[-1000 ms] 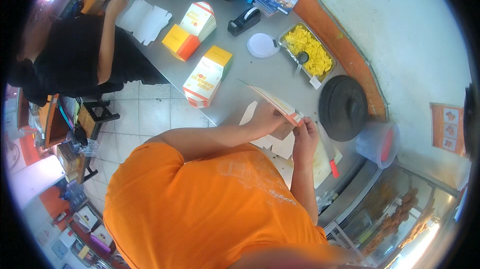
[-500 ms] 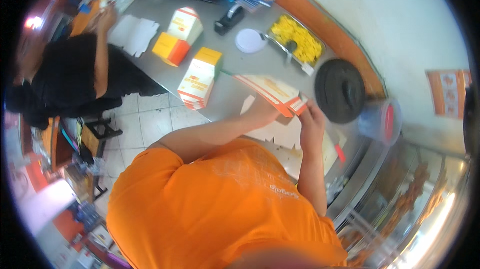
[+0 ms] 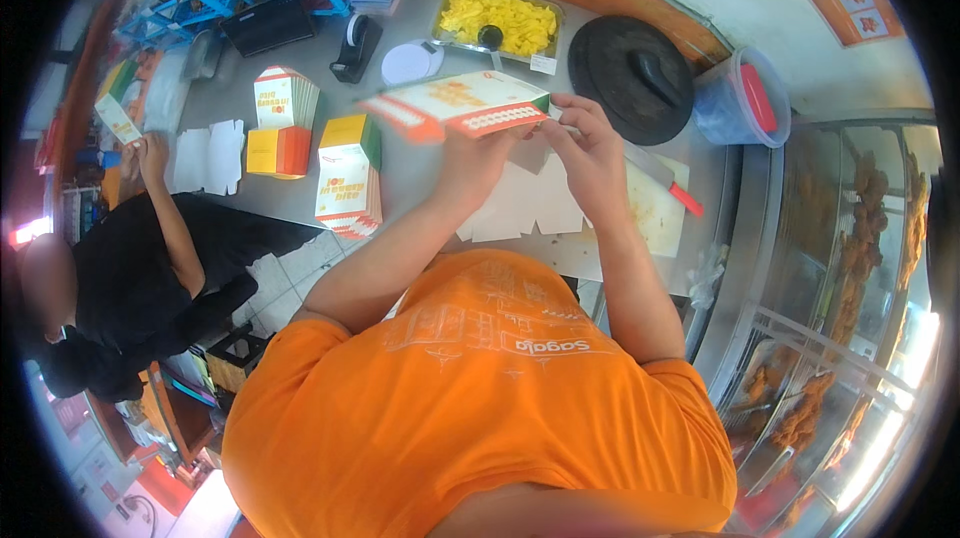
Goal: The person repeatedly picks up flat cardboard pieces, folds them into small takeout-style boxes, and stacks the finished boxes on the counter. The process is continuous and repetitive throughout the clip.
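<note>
A white, orange and green food carton (image 3: 465, 93), partly folded, is held up over the counter between my hands. My left hand (image 3: 478, 166) grips its lower side from beneath, fingers mostly hidden behind the cardboard. At the carton's right end, my right hand (image 3: 588, 138) pinches the edge between thumb and fingers. Flat white carton blanks (image 3: 535, 200) lie below my hands. To the left stand two stacks of nested cartons, one stack (image 3: 350, 178) nearer me and another stack (image 3: 283, 108) behind it.
A knife (image 3: 685, 200) lies on a cutting board (image 3: 655, 223) at right. Beyond are a black lid (image 3: 632, 63), a clear tub (image 3: 735, 113) and a tray of yellow pieces (image 3: 500, 23). A tape dispenser (image 3: 355, 48) stands behind. At left, a person (image 3: 130, 278) holds a carton.
My view has turned, so the counter lies squarer in front of me. The carton has tilted, showing its printed face more level. Both hands still hold it.
</note>
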`<state>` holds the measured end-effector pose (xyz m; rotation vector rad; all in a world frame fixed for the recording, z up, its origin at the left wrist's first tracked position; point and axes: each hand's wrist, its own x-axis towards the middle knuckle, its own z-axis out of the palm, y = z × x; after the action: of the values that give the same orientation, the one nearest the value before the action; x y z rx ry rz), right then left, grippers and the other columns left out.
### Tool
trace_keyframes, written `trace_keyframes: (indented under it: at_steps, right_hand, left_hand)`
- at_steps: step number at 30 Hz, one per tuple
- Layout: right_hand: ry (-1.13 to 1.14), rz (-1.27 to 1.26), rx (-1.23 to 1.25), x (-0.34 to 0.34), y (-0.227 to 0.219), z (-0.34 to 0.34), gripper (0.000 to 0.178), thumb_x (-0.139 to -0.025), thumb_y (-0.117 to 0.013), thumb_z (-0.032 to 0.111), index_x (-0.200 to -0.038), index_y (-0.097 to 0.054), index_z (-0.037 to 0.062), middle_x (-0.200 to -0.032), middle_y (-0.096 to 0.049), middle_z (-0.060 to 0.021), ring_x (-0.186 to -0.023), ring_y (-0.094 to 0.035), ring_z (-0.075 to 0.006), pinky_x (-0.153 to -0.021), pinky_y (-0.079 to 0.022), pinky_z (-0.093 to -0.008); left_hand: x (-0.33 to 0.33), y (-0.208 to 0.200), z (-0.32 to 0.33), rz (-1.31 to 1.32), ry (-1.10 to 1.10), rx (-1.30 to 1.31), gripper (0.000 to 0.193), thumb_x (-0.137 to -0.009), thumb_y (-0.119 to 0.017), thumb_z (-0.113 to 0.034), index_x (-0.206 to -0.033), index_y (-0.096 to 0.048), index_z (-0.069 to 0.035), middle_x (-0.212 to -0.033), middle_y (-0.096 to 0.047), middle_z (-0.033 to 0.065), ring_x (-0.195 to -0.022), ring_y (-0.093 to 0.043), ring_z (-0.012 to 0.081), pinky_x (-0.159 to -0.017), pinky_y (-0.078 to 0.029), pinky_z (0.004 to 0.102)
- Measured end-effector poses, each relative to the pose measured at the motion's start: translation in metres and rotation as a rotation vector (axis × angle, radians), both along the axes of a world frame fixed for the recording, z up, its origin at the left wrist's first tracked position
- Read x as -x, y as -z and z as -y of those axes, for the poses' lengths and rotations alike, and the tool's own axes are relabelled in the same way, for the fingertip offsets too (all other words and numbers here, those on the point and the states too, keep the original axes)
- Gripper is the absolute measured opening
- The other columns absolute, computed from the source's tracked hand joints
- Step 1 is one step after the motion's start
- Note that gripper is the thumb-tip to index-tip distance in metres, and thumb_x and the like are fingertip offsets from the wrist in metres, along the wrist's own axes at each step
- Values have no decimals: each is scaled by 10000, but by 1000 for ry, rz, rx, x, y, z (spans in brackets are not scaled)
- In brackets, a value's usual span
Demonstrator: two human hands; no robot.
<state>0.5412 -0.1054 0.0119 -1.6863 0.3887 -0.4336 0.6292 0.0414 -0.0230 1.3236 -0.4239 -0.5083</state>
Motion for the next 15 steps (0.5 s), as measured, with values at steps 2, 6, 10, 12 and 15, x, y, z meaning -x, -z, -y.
trace_keyframes:
  at_steps: [2,6,10,12,15]
  right_hand:
    - [2,-13,125,0,-8,0,134,-967,-714,50,-1042,-708,-61,-1350,-671,-157,-1035,-722,-189,-923,-576,-322]
    - [37,-30,237,0,-19,-4,150,-969,-708,44,-1035,-688,-90,-1307,-718,-157,-1011,-721,-153,-905,-578,-295]
    - [68,-37,290,-5,-14,-11,136,-968,-699,31,-1040,-711,-84,-1259,-743,-144,-990,-731,-153,-874,-593,-298]
    - [9,-62,342,-5,-10,-11,137,-969,-696,29,-1047,-719,-81,-1256,-743,-144,-971,-737,-164,-878,-595,-308]
    - [-54,-56,390,-7,-8,-5,161,-963,-710,74,-1049,-750,-56,-1212,-759,-149,-962,-754,-214,-858,-604,-337]
  left_hand:
    - [-2,2,-2,46,4,-43,231,-1012,-705,-171,-1184,-716,-17,-1130,-737,76,-1049,-694,161,-895,-546,327]
    - [-5,10,-5,93,-13,-37,257,-975,-754,-126,-1187,-695,7,-1109,-735,86,-1029,-702,172,-922,-557,341]
    - [-8,20,-7,31,-21,-100,244,-982,-734,-126,-1190,-699,-3,-1119,-736,87,-1036,-694,171,-945,-543,344]
    - [-8,23,-9,-44,-40,-132,251,-993,-725,-133,-1205,-697,-3,-1123,-736,83,-1034,-694,172,-947,-541,343]
    - [-7,25,-14,4,-75,-126,259,-1010,-715,-142,-1227,-691,-2,-1135,-733,75,-1033,-695,168,-950,-545,347]
